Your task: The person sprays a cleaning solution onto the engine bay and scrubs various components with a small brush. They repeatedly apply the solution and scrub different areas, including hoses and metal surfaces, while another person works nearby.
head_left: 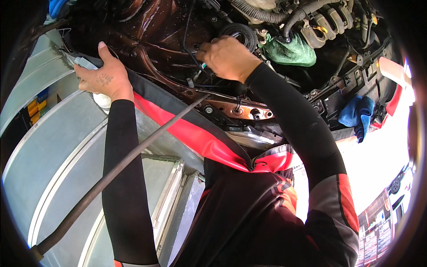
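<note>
Over the left fender, my left hand is closed around a white bottle, its thumb pointing up. A pale grey top part shows beyond the fingers, and the palm hides the middle. My right hand reaches into the engine bay, fingers bent and pinched together around a thin white-and-teal tool. Most of that tool is covered by the hand, so its kind cannot be made out. Beneath and around it lies the wet-looking brown inner panel. A round black part sits just behind the right hand.
A metal prop rod crosses diagonally between my arms. A red and black fender cover drapes the car's edge. A green cloth lies by the engine hoses, and a blue cloth hangs on the front edge at right.
</note>
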### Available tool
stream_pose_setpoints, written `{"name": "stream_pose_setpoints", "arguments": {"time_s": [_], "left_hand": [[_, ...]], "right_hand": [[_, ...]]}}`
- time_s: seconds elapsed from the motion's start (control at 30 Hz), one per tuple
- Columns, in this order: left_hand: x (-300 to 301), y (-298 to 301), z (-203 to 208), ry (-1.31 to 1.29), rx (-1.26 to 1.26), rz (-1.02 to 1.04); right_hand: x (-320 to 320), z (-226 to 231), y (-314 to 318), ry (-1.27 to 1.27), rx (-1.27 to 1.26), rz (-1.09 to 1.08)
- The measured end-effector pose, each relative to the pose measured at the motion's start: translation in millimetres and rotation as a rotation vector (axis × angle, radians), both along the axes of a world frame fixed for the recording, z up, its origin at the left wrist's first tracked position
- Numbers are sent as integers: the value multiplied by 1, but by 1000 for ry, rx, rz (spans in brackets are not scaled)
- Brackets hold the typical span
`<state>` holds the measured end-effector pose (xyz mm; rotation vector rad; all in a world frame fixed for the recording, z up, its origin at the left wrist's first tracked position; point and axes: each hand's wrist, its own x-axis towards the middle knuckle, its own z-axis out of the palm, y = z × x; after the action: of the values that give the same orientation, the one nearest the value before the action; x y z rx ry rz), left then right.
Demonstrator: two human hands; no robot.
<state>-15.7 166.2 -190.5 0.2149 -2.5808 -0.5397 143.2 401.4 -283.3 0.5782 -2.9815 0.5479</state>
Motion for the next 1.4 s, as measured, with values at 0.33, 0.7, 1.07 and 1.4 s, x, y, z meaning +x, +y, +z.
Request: {"name": "stream_pose_setpoints", "arguments": {"time_s": [0.33,0.7,1.07,1.4], "left_hand": [[2,1,2,-27,-9,15],[1,4,3,-18,-5,18],[1,3,2,0,-46,4],[3,5,5,-27,-21,9]], "right_hand": [[9,8,2,-190,32,-12],[18,24,6,-354,-85,-71],[12,11,15,-73,7,-120],[30,-1,-4,-167,-103,-162]]}}
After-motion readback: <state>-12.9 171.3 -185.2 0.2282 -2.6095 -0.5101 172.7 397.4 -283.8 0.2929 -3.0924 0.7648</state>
